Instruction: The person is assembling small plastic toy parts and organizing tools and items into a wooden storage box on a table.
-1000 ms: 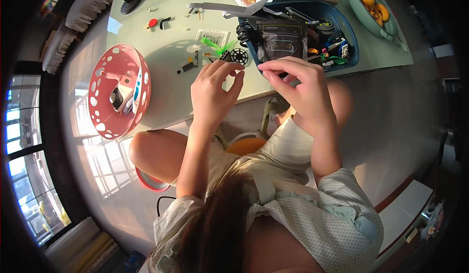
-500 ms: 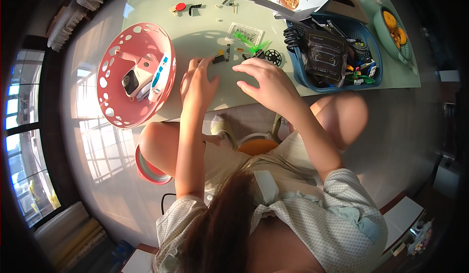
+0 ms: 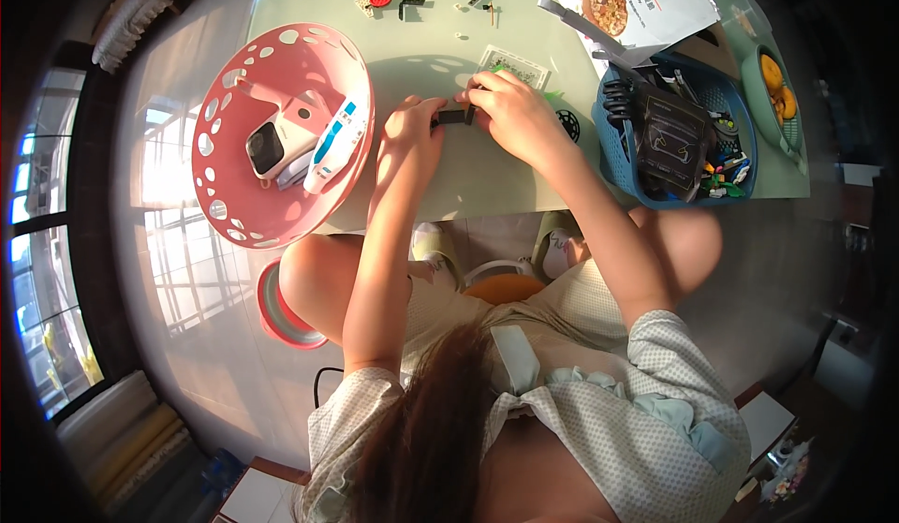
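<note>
My left hand (image 3: 412, 132) is closed on the left end of a black toy building brick piece (image 3: 454, 117), above the table. The fingers of my right hand (image 3: 513, 113) are closed at its other end, where a dark upright part shows between the hands. Beyond the right hand lies a pale rectangular patterned piece (image 3: 517, 66). A black spoked wheel (image 3: 567, 125) rests just right of that hand. Bright green parts (image 3: 553, 97) peep out beside it, mostly hidden by the hand.
On the left stands a pink basket (image 3: 211, 162) holding a phone and a white-and-blue tube. A blue basket (image 3: 609, 162) of loose pieces and a black packet is on the right, near a white bag (image 3: 646, 8) and a green bowl (image 3: 789, 130). Small bricks (image 3: 412, 5) lie scattered at the back.
Both hands were apart and holding nothing; they have come together, and the black brick piece has gone from the table into their fingers. The view has shifted a little.
</note>
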Tool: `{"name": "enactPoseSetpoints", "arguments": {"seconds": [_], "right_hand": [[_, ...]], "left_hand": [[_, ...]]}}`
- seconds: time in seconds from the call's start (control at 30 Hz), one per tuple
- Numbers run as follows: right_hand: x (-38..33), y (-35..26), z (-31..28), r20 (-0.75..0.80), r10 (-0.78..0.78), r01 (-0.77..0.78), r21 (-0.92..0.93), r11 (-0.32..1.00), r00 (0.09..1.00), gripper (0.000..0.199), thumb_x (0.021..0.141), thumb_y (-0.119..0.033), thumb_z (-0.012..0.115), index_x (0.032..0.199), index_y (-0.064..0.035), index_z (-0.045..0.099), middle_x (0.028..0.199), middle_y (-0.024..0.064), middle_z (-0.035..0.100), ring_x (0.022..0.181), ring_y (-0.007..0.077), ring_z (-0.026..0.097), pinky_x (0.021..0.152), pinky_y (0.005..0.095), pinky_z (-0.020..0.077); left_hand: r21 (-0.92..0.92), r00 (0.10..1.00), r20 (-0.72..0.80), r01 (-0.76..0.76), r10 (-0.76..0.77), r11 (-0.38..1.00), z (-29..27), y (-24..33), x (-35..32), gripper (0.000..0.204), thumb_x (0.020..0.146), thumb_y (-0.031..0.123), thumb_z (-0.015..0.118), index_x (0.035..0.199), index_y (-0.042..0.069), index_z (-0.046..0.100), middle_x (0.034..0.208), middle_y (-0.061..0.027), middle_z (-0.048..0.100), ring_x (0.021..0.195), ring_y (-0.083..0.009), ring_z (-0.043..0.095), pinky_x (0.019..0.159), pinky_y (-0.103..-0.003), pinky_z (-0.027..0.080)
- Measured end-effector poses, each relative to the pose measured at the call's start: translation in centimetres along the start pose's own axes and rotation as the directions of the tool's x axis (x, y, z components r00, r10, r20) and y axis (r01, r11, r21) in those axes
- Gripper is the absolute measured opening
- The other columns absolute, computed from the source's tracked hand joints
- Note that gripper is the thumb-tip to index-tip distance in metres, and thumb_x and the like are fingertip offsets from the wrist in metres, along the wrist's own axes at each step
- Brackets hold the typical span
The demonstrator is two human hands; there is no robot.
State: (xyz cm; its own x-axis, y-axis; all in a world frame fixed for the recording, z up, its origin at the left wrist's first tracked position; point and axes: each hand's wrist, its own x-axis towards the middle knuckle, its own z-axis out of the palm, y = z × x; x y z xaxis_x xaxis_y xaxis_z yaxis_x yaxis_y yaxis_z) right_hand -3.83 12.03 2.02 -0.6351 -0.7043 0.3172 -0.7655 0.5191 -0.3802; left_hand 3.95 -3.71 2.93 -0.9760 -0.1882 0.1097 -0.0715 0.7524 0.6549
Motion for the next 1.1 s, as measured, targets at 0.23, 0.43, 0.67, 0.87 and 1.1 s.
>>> {"name": "enactPoseSetpoints", "arguments": {"seconds": [0.23, 0.43, 0.67, 0.87, 1.1], "right_hand": [[0.1, 0.3, -1.2, 0.073, -0.023, 0.026, -0.041, 0.999, 0.997, 0.021, 0.074, -0.004, 0.069, 0.093, -0.0076, 0.062, 0.096, 0.0050, 0.059, 0.095, 0.0228, 0.061, 0.083, 0.0350, 0.0530], [-0.1, 0.6, -0.9, 0.081, -0.064, 0.073, -0.114, 0.991, 0.995, 0.019, 0.077, -0.009, 0.069, 0.093, -0.0065, 0.060, 0.095, 0.0059, 0.058, 0.092, 0.0224, 0.061, 0.080, 0.0349, 0.0534], [-0.4, 0.8, 0.1, 0.118, -0.090, 0.111, -0.188, 0.976, 0.989, 0.014, 0.079, -0.009, 0.064, 0.090, -0.0040, 0.057, 0.094, 0.0078, 0.058, 0.091, 0.0230, 0.062, 0.078, 0.0353, 0.0533], [-0.8, 1.0, 0.8, 0.057, -0.156, 0.166, -0.322, 0.932, 0.986, 0.008, 0.084, -0.009, 0.053, 0.089, -0.0039, 0.055, 0.091, 0.0083, 0.055, 0.088, 0.0229, 0.060, 0.077, 0.0363, 0.0513], [-1.1, 1.5, 0.8, 0.096, -0.084, 0.110, -0.302, 0.947, 0.992, 0.018, 0.081, -0.012, 0.060, 0.095, -0.0029, 0.054, 0.095, 0.0081, 0.055, 0.094, 0.0236, 0.058, 0.082, 0.0367, 0.0497]], "left_hand": [[-0.036, 0.996, -0.002, 0.092, -0.093, 0.995, 0.4, -0.5, 0.6, 0.032, 0.074, 0.000, 0.069, 0.106, 0.005, 0.068, 0.084, -0.0100, 0.065, 0.077, -0.0228, 0.064, 0.073, -0.033, 0.052], [0.024, 0.994, 0.000, 0.110, -0.110, 0.994, 0.9, -0.9, 1.4, 0.029, 0.069, 0.007, 0.074, 0.097, 0.006, 0.067, 0.086, -0.0073, 0.064, 0.074, -0.0211, 0.063, 0.069, -0.033, 0.052], [0.073, 0.997, -0.017, 0.076, -0.075, 0.994, 1.9, -0.4, 1.7, 0.026, 0.068, 0.009, 0.071, 0.094, 0.008, 0.067, 0.092, -0.0077, 0.064, 0.078, -0.0239, 0.065, 0.069, -0.035, 0.053], [0.168, 0.984, -0.167, -0.036, 0.065, 0.985, 2.8, -0.7, 1.3, 0.023, 0.068, 0.010, 0.070, 0.091, 0.007, 0.069, 0.092, -0.0094, 0.067, 0.080, -0.0278, 0.067, 0.071, -0.036, 0.056], [0.165, 0.975, -0.191, -0.080, 0.111, 0.983, 2.7, -0.4, 1.1, 0.024, 0.068, 0.007, 0.070, 0.092, 0.007, 0.070, 0.093, -0.0096, 0.068, 0.079, -0.0287, 0.067, 0.069, -0.036, 0.056]]}}
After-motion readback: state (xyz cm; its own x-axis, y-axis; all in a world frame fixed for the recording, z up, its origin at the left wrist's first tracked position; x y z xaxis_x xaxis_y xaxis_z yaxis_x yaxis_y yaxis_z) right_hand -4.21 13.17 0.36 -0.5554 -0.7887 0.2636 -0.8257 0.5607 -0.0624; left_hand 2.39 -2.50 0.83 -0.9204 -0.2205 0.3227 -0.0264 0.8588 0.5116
